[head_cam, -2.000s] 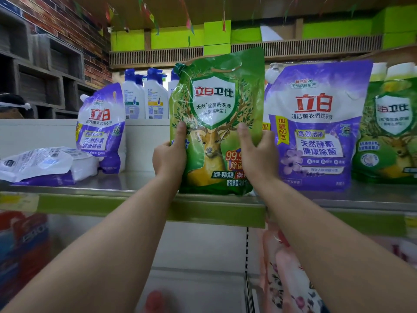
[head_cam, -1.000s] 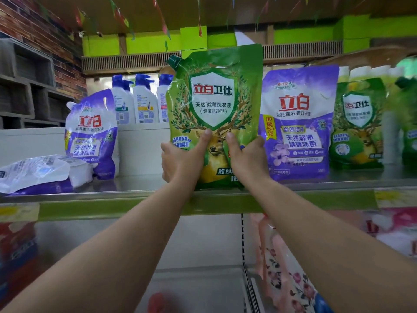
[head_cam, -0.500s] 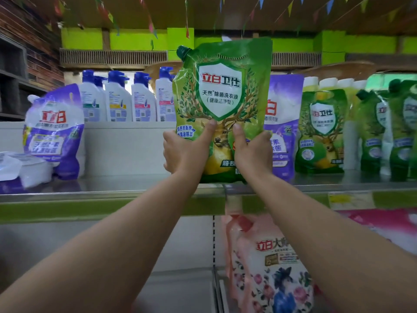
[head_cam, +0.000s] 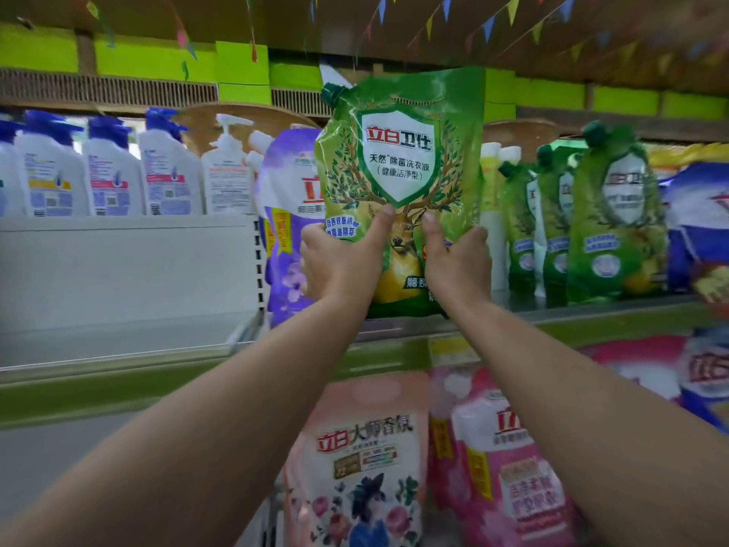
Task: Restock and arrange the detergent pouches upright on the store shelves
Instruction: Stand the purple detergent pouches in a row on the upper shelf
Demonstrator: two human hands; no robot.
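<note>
A green detergent pouch (head_cam: 400, 159) with a white shield label and a deer picture is held upright at the front of the upper shelf (head_cam: 591, 321). My left hand (head_cam: 339, 262) grips its lower left side, thumb pressed on the front. My right hand (head_cam: 453, 262) grips its lower right side the same way. Its base sits at about the level of the shelf's front edge. A purple pouch (head_cam: 288, 215) stands right behind it on the left. Several green pouches (head_cam: 607, 215) stand upright to the right.
White pump bottles (head_cam: 110, 171) line the back at left, above a white divider panel (head_cam: 126, 266). Pink floral pouches (head_cam: 367, 459) fill the lower shelf. A blue and white pouch (head_cam: 702, 215) stands at far right. The shelf surface at left (head_cam: 118, 341) shows bare metal.
Both hands have carried the green pouch rightward along the shelf, past the purple pouch and toward the row of green pouches. Both thumbs have shifted in toward the middle of its front.
</note>
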